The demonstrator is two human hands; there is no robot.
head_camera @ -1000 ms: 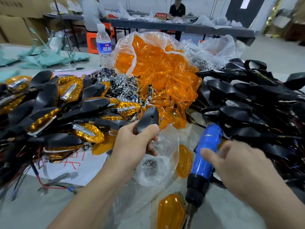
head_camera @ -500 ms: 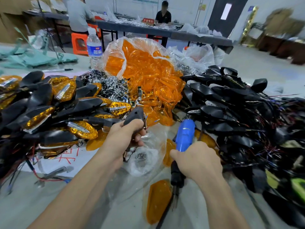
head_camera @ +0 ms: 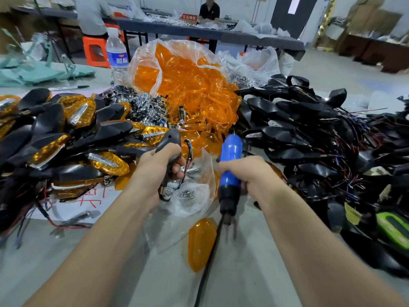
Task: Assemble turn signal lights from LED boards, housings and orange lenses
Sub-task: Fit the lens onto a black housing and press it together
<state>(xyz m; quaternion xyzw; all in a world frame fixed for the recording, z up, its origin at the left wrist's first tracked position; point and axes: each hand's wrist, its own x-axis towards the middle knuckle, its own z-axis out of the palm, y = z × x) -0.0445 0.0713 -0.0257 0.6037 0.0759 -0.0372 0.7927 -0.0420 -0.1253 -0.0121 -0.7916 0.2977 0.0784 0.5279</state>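
The right hand (head_camera: pixel 250 173), open and reaching a second ago, now grips the blue screwdriver (head_camera: pixel 230 151) upright. The left hand (head_camera: pixel 155 171) still clasps a black housing (head_camera: pixel 170 140), its wires trailing. Fastening looks to be next, with the screw bag (head_camera: pixel 188 196) between the hands and a loose orange lens (head_camera: pixel 200 242) nearer the camera.

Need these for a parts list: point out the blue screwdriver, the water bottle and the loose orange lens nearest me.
blue screwdriver (head_camera: pixel 229 181), head view, its blue body
water bottle (head_camera: pixel 119 60), head view, its blue label
loose orange lens (head_camera: pixel 200 244), head view, middle of its face
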